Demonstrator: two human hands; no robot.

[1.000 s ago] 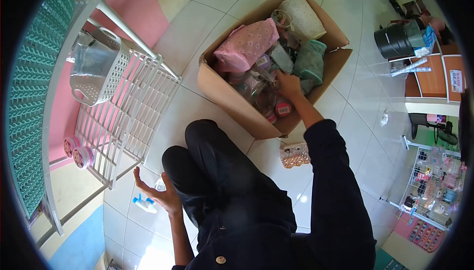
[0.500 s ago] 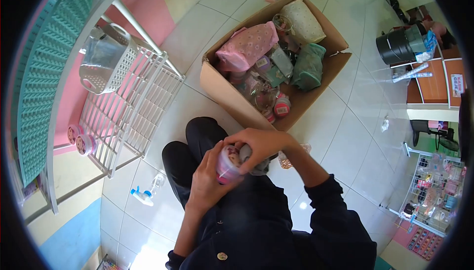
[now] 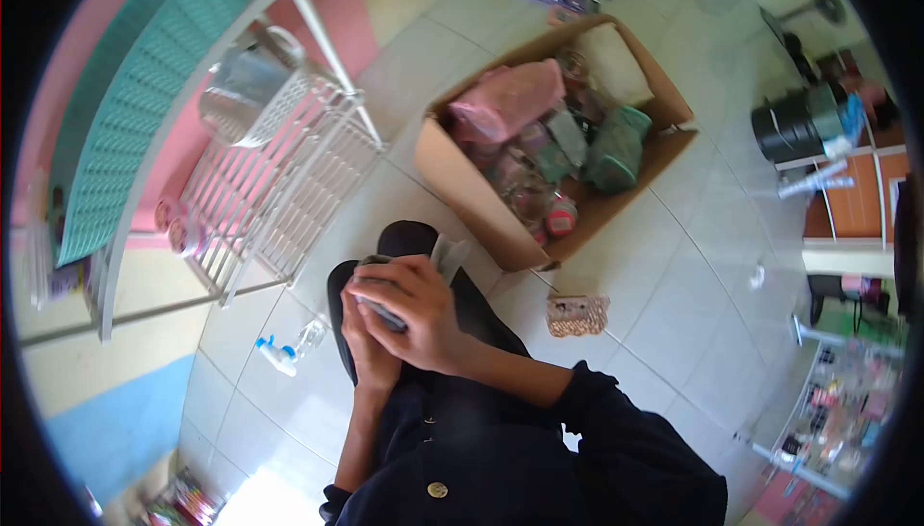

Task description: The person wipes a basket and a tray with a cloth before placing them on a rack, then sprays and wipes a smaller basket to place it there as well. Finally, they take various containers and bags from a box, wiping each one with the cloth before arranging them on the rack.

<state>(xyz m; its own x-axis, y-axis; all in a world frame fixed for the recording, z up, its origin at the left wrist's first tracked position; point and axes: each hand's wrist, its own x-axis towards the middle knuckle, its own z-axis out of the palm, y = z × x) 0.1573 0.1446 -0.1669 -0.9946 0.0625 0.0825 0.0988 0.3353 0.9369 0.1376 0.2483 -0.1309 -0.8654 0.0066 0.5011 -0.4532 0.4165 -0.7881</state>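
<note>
No text, label, number or sign legible anywhere.

The right hand [image 3: 423,314] curls in front of the left hand [image 3: 373,353], fingers bent and slightly parted, hiding most of the left fingers. The right forearm [image 3: 515,369] slants in from that hand's lower right; the left forearm [image 3: 364,425] rises from below its hand.

Left: white wire rack [image 3: 322,179] bearing a pale perforated basket [image 3: 277,114]; two round pink containers [image 3: 187,237] near its lower left side; teal perforated panel [image 3: 144,122] at the picture's edge; wall [image 3: 120,410] painted in pink, cream and blue. Centre: tan openwork basket [image 3: 577,317] on white floor tiles [image 3: 664,333]. Right: black cylindrical bin [image 3: 780,128] beside an orange-brown counter [image 3: 868,191]; fan [image 3: 826,4] at upper right; display rack [image 3: 842,410] of small goods, blurred, at lower right
</note>
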